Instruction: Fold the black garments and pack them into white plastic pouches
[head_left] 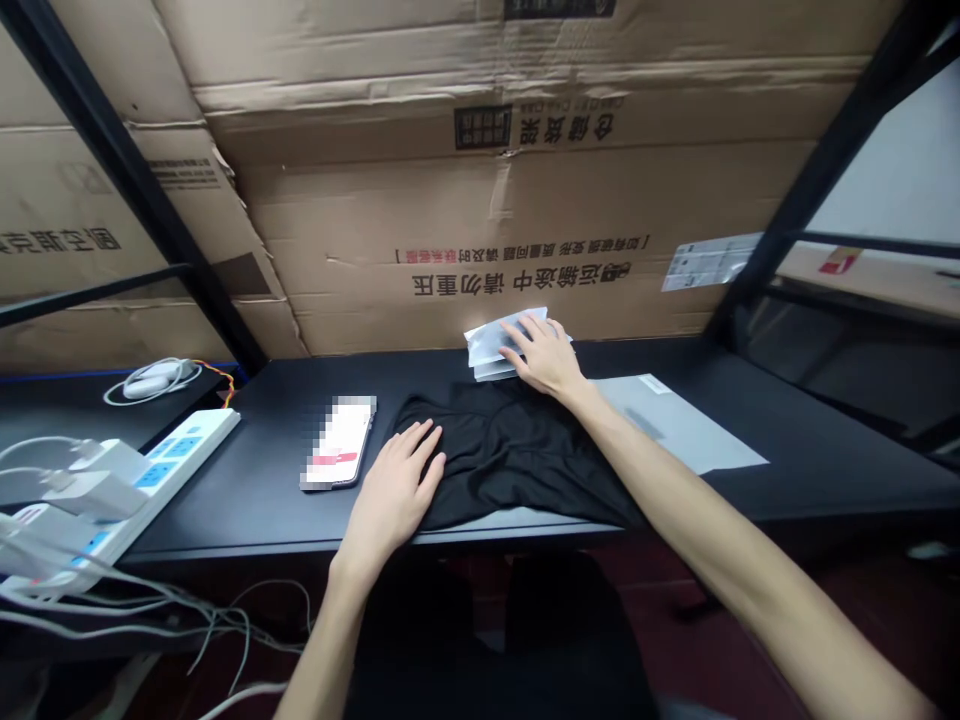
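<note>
Expect lightness and soft limpness from the black cloth (510, 450), rumpled on the tabletop (255, 480); best gripped at a bunched edge. At its left edge, left hand (394, 490), fingers slightly parted; beyond, right hand (545, 357), fingers spread over apparently thin white packet (486, 345).

The desk (255, 465) leaves passage between power strip (180, 450) and smartphone (341, 440); the left hand (397, 490) and black fabric (517, 450) obstruct its middle, cardboard (375, 190) its back.
</note>
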